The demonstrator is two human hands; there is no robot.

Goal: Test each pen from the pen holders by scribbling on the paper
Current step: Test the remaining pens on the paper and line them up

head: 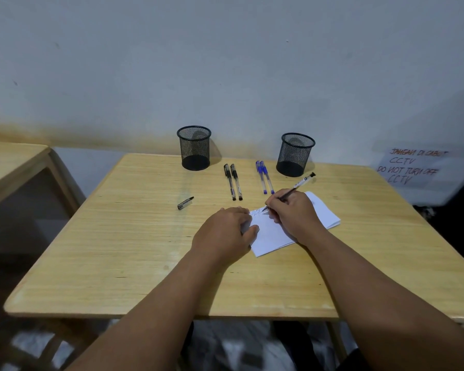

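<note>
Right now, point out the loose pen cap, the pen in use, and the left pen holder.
loose pen cap point(185, 203), head view, middle of the cap
pen in use point(298, 186), head view, barrel above the right hand
left pen holder point(194, 148), head view, mesh wall

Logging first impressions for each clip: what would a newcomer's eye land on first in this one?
First, the right hand gripping a black pen with its tip on the white paper at mid-table, while the left hand presses the paper's left edge. Next, two black pens and two blue pens lying in pairs behind the paper, in front of two black mesh pen holders by the wall. A loose pen cap lies to the left.
</note>
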